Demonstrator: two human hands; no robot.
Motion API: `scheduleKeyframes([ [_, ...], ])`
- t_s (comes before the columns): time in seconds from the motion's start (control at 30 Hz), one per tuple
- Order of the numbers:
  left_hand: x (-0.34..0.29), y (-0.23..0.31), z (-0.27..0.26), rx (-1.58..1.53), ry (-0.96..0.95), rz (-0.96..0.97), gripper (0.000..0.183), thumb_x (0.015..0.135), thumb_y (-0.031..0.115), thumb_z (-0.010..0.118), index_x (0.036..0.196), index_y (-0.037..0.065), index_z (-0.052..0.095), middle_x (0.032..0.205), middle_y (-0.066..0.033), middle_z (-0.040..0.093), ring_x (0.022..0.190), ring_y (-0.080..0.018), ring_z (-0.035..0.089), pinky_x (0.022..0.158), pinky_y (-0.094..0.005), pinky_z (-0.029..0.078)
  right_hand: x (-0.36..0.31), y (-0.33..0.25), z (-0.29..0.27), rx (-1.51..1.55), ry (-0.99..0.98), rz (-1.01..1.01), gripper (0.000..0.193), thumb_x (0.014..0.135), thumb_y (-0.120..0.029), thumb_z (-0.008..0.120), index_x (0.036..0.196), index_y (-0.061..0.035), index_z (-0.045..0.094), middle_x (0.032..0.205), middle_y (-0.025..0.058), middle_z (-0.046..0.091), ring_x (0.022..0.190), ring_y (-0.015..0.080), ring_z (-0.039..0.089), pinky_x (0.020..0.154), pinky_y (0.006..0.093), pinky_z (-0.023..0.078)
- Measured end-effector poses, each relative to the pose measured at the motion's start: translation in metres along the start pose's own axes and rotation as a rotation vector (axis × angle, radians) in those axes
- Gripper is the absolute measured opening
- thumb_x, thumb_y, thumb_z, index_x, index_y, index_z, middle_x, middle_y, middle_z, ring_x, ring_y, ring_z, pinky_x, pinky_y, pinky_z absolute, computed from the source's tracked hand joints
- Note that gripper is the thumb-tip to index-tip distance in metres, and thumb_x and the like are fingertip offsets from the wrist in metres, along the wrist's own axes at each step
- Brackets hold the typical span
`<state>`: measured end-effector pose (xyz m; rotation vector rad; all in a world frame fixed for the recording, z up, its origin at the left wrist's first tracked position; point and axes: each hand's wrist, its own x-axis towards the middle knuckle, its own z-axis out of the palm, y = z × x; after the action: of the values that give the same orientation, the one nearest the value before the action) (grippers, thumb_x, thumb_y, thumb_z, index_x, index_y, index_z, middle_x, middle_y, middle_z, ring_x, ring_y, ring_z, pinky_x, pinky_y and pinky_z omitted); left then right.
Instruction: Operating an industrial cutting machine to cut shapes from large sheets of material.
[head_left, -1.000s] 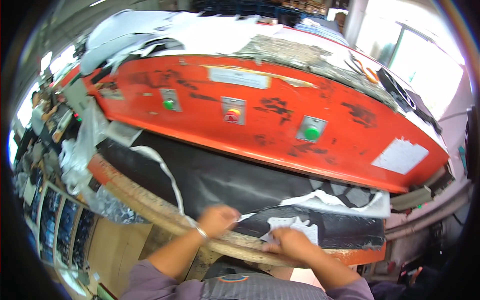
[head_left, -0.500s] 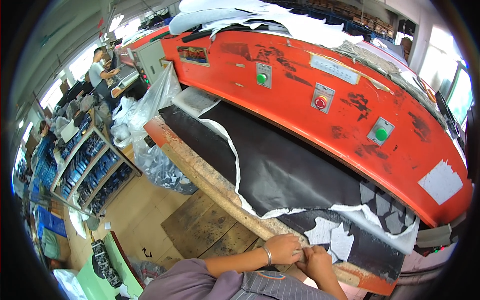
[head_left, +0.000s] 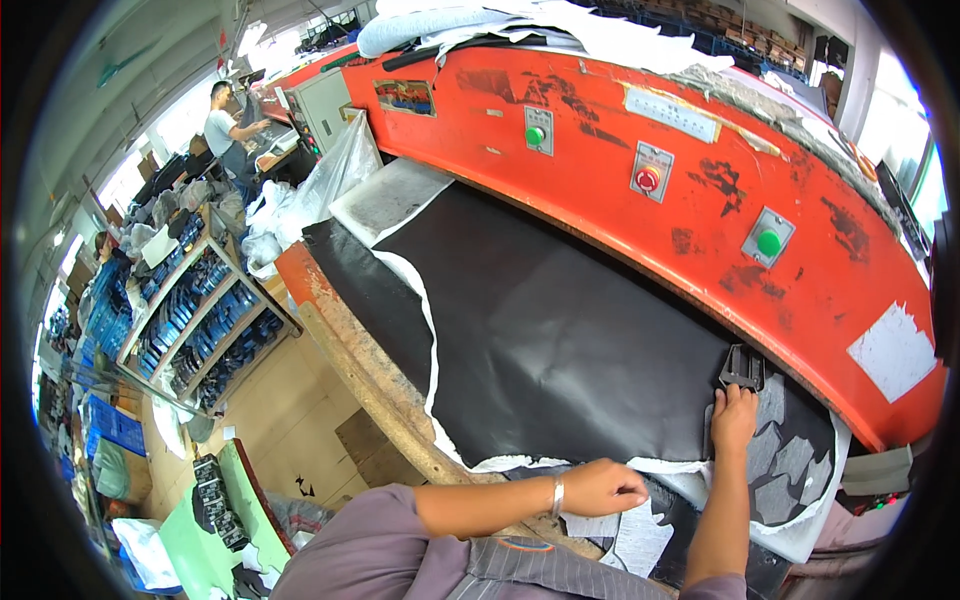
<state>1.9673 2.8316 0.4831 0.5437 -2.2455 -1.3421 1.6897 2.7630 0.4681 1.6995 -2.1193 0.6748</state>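
At the right end of a black sheet of leather-like material [head_left: 560, 330], my right hand [head_left: 735, 418] grips a small dark metal cutting die [head_left: 742, 366]. The die stands on the sheet by the red machine's lower edge. Beside it, grey cut-out shapes [head_left: 772, 500] lie close together on the sheet. My left hand [head_left: 603, 488] is held above the near edge, its fingers curled together; what they hold, if anything, is hidden. Pale irregular pieces [head_left: 640, 540] lie just below it. A white ragged edge [head_left: 432, 350] runs along the sheet.
A red press beam [head_left: 600, 150] with green buttons and a red stop button spans the far side. A worn board edge [head_left: 350, 360] borders the near side. At left stand a shelf rack [head_left: 210, 320] of blue items and a plastic bag [head_left: 340, 165]; a person [head_left: 228, 140] works beyond.
My hands have parted from the near edge. The right one has reached far right and taken hold of the die. The black sheet has shifted toward me, exposing more grey cut shapes.
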Motion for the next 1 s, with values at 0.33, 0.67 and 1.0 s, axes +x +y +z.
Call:
scheduleKeyframes([
  [0.33, 0.071, 0.020, 0.033, -1.188, 0.340, -0.532, 0.060, 0.096, 0.049, 0.044, 0.135, 0.003, 0.043, 0.134, -0.0119, 0.049, 0.122, -0.0210, 0.049, 0.103, -0.0381, 0.037, -0.115, -0.009, -0.104, 1.201, -0.159, 0.275, 0.011, 0.087, -0.013, 0.060, 0.085, -0.0015, 0.060, 0.071, 0.0074, 0.053, 0.065, 0.0154, 0.051, 0.060, 0.0293, 0.042],
  [0.67, -0.013, 0.020, 0.046, -0.353, 0.229, 0.197, 0.126, 0.058, 0.032, 0.091, 0.148, 0.002, 0.007, 0.135, -0.0168, 0.028, 0.128, -0.0259, 0.033, 0.102, -0.0404, 0.039, -0.193, -0.069, -0.134, 2.100, -0.989, 0.446, 0.090, 0.082, -0.066, 0.055, 0.139, 0.0005, 0.036, 0.144, 0.0147, 0.034, 0.130, 0.0255, 0.039, 0.104, 0.0384, 0.036],
  [1.0, -0.037, 0.018, 0.022, -0.119, 0.058, 0.232, 0.121, 0.049, 0.055, 0.088, 0.143, 0.003, 0.030, 0.143, -0.0209, 0.023, 0.133, -0.0348, 0.028, 0.103, -0.0448, 0.032, -0.161, -0.088, -0.164, 1.787, -1.180, 0.606, 0.083, 0.071, -0.028, 0.078, 0.134, 0.0048, 0.037, 0.125, 0.0145, 0.051, 0.115, 0.0219, 0.050, 0.098, 0.0330, 0.040],
])
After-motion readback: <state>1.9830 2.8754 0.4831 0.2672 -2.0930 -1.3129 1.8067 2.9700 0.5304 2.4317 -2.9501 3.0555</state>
